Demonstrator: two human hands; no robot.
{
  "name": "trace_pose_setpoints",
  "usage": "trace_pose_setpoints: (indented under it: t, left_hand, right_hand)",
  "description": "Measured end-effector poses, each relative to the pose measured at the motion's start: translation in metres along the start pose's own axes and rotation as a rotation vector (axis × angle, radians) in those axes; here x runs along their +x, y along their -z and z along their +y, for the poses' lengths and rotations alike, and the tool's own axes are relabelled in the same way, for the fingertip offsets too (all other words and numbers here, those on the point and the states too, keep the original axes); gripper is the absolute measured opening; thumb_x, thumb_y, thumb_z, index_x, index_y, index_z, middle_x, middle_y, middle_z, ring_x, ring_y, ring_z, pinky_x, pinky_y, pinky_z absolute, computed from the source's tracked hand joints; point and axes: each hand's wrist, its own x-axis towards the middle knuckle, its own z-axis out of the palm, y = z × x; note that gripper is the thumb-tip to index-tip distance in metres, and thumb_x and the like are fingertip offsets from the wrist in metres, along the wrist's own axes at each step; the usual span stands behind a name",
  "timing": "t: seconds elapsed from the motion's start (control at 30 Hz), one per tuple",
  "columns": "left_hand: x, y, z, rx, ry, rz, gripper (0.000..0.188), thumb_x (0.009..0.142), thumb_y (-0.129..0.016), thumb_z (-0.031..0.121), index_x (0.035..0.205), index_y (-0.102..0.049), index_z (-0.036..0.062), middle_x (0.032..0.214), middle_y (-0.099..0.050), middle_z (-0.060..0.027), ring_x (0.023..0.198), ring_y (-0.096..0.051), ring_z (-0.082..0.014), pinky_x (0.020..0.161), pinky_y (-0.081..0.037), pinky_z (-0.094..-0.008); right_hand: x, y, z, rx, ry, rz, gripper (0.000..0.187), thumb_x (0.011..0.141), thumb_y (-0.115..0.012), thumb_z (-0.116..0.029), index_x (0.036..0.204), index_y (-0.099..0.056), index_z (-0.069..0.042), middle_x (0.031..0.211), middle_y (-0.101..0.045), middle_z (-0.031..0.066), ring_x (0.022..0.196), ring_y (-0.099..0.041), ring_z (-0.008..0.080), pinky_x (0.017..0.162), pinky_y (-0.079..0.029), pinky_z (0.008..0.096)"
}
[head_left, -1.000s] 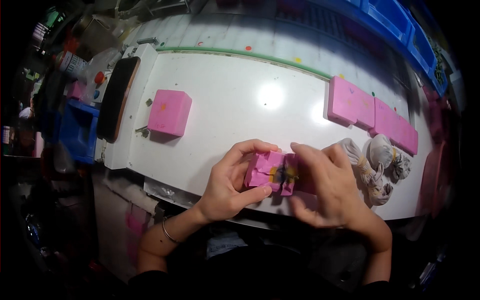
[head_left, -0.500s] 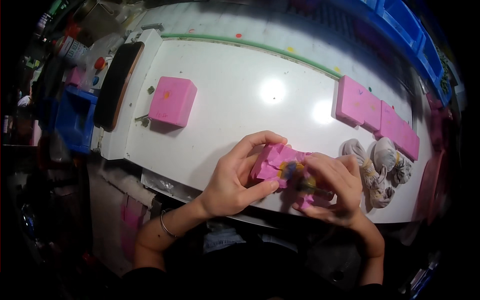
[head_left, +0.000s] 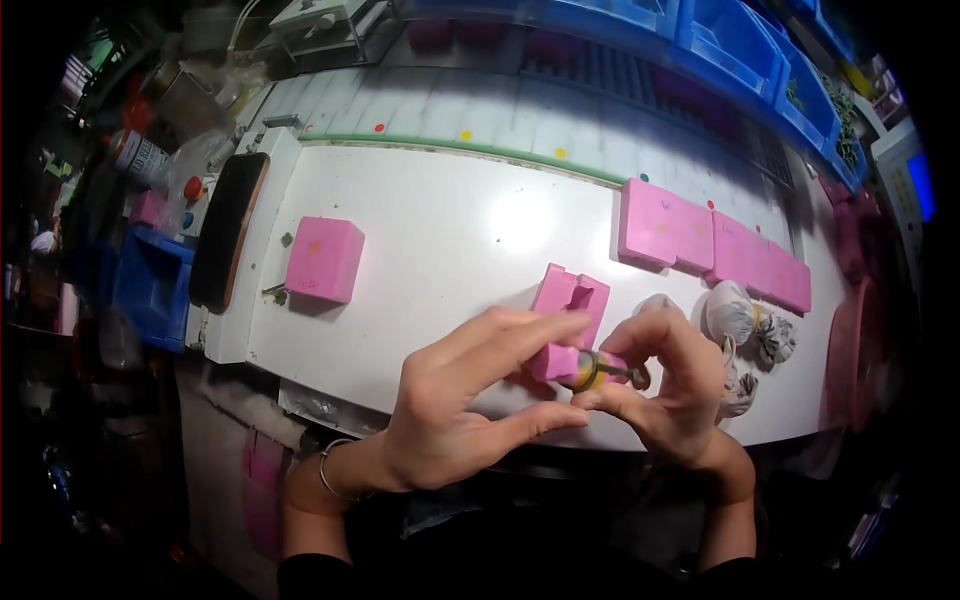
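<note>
Between my hands is a small pink rubbery piece [head_left: 557, 363] with a dark ring-like band and a yellow stripe around it; a dark stem-like end points right. My left hand [head_left: 465, 395] has its fingers curled over the pink end, and its thumb reaches out below, apart from the fingers. My right hand [head_left: 665, 385] pinches the banded end between thumb and fingers. Just behind my fingers, a pink mould half [head_left: 555, 290] with a cut-out hollow lies on the white table [head_left: 430, 230]. My fingers partly cover both the piece and the mould half.
A pink block [head_left: 325, 262] stands at the left, by a dark phone [head_left: 228, 235]. Several pink blocks [head_left: 665, 225] line the right side. Knotted whitish cloth bundles [head_left: 730, 315] lie near my right hand. Blue bins [head_left: 730, 55] hang at the far right; another blue bin [head_left: 155, 285] stands left.
The pink rubber seemed crumpled and torn open in my hands before; now a smaller banded piece is held and a mould half lies on the table. The view has shifted.
</note>
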Motion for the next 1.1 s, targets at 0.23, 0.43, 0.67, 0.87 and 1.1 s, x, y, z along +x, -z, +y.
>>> trace_pose_setpoints:
  t: [0.23, 0.43, 0.67, 0.87, 1.1]
  left_hand:
    - [-0.011, -0.013, -0.005, -0.565, 0.328, -0.051, 0.034, 0.086, -0.063, -0.001, 0.117, -0.052, -0.0110, 0.101, -0.063, -0.0190, 0.088, -0.067, -0.0222, 0.072, -0.058, -0.0268]
    - [-0.022, -0.028, -0.006, -0.643, 0.456, -0.074, 0.030, 0.091, -0.057, 0.000, 0.117, -0.051, -0.0133, 0.093, -0.065, -0.0203, 0.076, -0.068, -0.0204, 0.066, -0.058, -0.0248]
    - [-0.028, -0.020, 0.003, -0.087, 0.222, -0.111, 0.022, 0.085, -0.066, 0.003, 0.105, -0.065, -0.0042, 0.088, -0.068, -0.0123, 0.075, -0.066, -0.0127, 0.064, -0.055, -0.0228]
    - [-0.036, -0.006, 0.001, -0.036, 0.287, 0.096, 0.021, 0.084, -0.066, 0.001, 0.103, -0.064, -0.0077, 0.084, -0.064, -0.0107, 0.067, -0.061, -0.0107, 0.059, -0.051, -0.0209]
    - [-0.032, -0.024, -0.002, -0.138, 0.220, 0.032, 0.023, 0.082, -0.070, 0.006, 0.101, -0.065, -0.0062, 0.083, -0.066, -0.0117, 0.072, -0.064, -0.0128, 0.062, -0.052, -0.0220]
  right_hand:
    - [-0.017, 0.008, -0.002, 0.289, -0.112, -0.057, 0.026, 0.078, -0.076, -0.010, 0.094, -0.059, 0.003, 0.081, -0.065, 0.0089, 0.063, -0.060, 0.0083, 0.052, -0.045, 0.0191]
    - [-0.029, 0.022, 0.018, 1.036, -0.770, -0.314, 0.014, 0.091, -0.060, -0.009, 0.091, -0.058, 0.005, 0.078, -0.064, 0.0093, 0.063, -0.057, 0.0066, 0.051, -0.042, 0.0175]
    - [-0.042, 0.018, 0.006, 0.916, -0.763, -0.267, 0.016, 0.092, -0.061, -0.010, 0.084, -0.057, 0.003, 0.075, -0.063, 0.0077, 0.060, -0.054, 0.0050, 0.050, -0.039, 0.0172]
    - [-0.049, 0.028, 0.012, 0.708, -0.629, -0.113, 0.011, 0.091, -0.059, -0.006, 0.086, -0.058, 0.003, 0.072, -0.059, 0.0038, 0.058, -0.052, 0.0051, 0.052, -0.042, 0.0183]
    - [-0.042, 0.006, -0.004, 0.818, -0.583, -0.257, 0.032, 0.082, -0.070, 0.001, 0.107, -0.051, 0.002, 0.093, -0.063, 0.0092, 0.073, -0.059, 0.0066, 0.058, -0.044, 0.0158]
